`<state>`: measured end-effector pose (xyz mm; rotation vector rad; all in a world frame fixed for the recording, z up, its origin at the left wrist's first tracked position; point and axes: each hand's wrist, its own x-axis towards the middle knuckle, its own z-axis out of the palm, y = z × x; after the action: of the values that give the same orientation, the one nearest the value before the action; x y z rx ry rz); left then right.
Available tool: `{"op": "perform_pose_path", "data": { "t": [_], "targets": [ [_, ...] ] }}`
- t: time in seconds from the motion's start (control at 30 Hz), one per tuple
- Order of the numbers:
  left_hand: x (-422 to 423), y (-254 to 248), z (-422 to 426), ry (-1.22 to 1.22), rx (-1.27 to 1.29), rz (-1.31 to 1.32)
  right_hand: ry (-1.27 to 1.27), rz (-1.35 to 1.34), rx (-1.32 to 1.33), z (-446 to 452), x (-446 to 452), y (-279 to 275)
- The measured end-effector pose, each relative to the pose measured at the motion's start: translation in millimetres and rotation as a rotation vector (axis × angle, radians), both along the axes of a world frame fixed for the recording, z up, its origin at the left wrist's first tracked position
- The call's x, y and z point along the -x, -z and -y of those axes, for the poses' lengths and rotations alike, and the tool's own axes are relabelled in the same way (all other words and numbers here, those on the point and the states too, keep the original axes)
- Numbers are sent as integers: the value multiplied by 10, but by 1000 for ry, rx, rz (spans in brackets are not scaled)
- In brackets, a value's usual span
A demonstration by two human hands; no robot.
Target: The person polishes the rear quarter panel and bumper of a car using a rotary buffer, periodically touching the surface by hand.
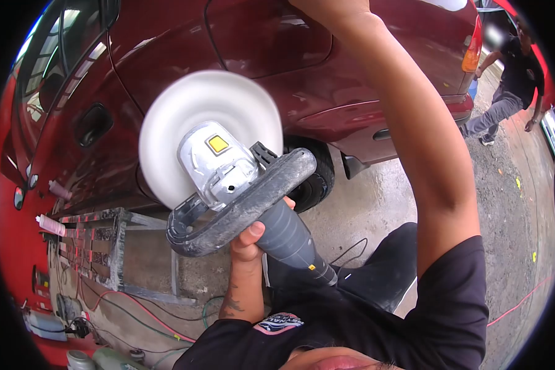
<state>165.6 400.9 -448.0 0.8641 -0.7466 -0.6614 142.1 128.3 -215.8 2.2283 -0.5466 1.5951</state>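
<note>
My left hand (248, 243) is wrapped round the dark grey body of a polisher (287, 237), below its black D-shaped handle (246, 203). The polisher has a silver head (213, 161) with a yellow label. Its round white pad (160, 132) looks smeared and faces the side of a dark red car (271, 43); whether it touches the paint I cannot tell. Up at the top edge, my right hand (334, 7) is by the car's upper side. Its fingers are cut off by the frame.
A worn metal stand (118, 253) is at lower left, with a pink-white bottle (50, 225) by it. Red and green hoses (145, 311) cross the floor. The car's rear wheel (319, 176) sits behind the polisher. Another person (517, 77) is at far right.
</note>
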Motion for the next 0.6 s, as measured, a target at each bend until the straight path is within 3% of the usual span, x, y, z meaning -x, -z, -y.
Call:
{"op": "perform_pose_path", "data": {
  "t": [0.03,0.13,0.23,0.33,0.43,0.53,0.57,0.6],
  "targets": [
    [-3,9,0,0,0,2,-28,-5,-25,-4,1,4],
    [-1,10,20,0,16,13,83,19,259,56,14,18],
    [-15,14,48,-3,33,41,45,-33,59,69,-4,-54],
    [-33,20,75,11,52,32,27,38,391,166,-46,-12],
    [-34,4,125,33,72,-20,-7,4,27,113,50,-7],
    [-72,-81,237,66,111,-40,-316,-47,-606,-225,415,306],
    [-91,-132,289,75,129,-41,-476,-53,-672,-169,456,625],
    [-88,-209,340,78,152,-22,-801,70,-693,-265,531,1014]
  ]
}}
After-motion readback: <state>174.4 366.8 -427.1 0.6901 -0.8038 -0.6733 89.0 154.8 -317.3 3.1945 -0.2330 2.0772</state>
